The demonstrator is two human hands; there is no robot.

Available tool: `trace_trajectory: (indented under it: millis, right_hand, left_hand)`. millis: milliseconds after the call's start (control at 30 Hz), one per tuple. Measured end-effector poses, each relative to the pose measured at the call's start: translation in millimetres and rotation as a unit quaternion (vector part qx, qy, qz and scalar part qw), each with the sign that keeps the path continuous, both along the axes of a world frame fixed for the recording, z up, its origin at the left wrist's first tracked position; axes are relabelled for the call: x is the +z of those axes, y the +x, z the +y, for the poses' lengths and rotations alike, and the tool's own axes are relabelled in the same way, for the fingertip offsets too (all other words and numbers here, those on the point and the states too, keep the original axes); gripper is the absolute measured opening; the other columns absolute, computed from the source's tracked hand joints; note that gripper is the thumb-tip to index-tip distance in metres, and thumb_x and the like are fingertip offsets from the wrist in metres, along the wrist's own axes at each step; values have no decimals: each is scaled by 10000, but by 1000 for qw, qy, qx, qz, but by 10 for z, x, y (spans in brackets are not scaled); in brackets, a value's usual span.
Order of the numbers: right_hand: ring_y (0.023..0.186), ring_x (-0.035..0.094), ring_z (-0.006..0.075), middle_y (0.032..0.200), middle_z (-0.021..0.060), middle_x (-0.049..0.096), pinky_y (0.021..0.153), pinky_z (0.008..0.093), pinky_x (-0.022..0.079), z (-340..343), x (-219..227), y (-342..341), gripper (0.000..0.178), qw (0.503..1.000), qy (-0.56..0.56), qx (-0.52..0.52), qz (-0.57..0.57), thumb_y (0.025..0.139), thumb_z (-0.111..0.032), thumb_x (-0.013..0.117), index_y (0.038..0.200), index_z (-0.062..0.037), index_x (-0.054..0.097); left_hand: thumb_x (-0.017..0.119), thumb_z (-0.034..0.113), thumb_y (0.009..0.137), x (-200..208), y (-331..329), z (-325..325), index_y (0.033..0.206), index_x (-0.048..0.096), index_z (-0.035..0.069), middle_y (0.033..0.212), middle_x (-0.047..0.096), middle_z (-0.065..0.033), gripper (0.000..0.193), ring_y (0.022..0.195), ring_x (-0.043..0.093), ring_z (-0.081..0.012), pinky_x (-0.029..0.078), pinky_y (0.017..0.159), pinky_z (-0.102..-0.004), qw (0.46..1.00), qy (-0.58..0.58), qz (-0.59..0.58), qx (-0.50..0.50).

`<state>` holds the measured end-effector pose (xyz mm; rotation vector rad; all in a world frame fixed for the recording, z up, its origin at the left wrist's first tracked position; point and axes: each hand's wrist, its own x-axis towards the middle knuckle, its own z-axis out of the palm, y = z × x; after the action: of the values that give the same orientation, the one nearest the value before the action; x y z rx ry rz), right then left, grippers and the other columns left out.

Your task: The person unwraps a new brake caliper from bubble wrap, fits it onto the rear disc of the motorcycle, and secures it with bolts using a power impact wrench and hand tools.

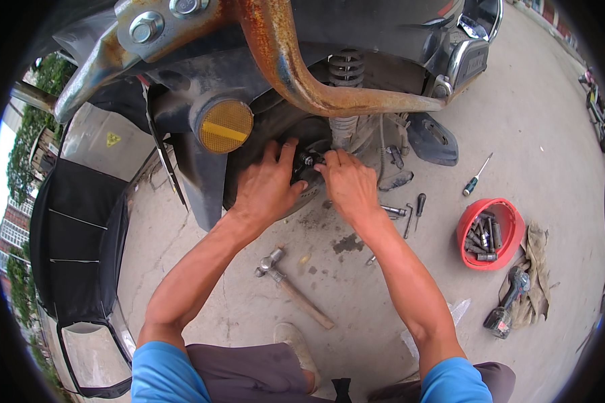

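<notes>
Both my hands are at the hub of a dark wheel (pixel 252 127) on a scooter-like vehicle. My left hand (pixel 265 185) lies against the wheel with its fingers stretched and its thumb apart. Close to its fingertips is a small dark, shiny metal part (pixel 309 160) at the hub. From the other side my right hand (pixel 349 183) reaches in, thumb and fingers pinched at the edge of that part. What lies between those fingertips is mostly hidden. Just above the right hand stands a spring shock absorber (pixel 345 74).
A rusty bent tube (pixel 296 80) crosses overhead, beside a round amber reflector (pixel 226 125). On the concrete lie a hammer (pixel 292 289), a screwdriver (pixel 477 174), a cordless power tool (pixel 507 302) on a rag (pixel 536 275), and a red bowl (pixel 514 232) of sockets.
</notes>
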<state>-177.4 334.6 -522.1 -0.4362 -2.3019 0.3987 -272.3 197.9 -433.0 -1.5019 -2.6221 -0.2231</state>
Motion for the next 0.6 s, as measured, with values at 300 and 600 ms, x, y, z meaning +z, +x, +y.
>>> trace_trajectory:
  millis: [300,600]
  right_hand:
    - [766,708,339,818,162,681,594,448,546,32,-28,-47,265,1000,17,0,20,1005,-233,632,835,-33,593]
    - [734,694,404,797,183,691,618,489,530,52,76,13,270,999,-31,12,-4,1012,-248,630,869,-19,629]
  left_hand:
    - [852,258,796,-15,2,8,1478,443,61,1279,572,-253,819,869,706,-468,596,766,-525,1000,23,-7,-7]
    - [852,268,794,-36,-27,-10,1466,448,50,1253,569,-237,813,851,712,-448,605,726,-499,999,26,21,-15]
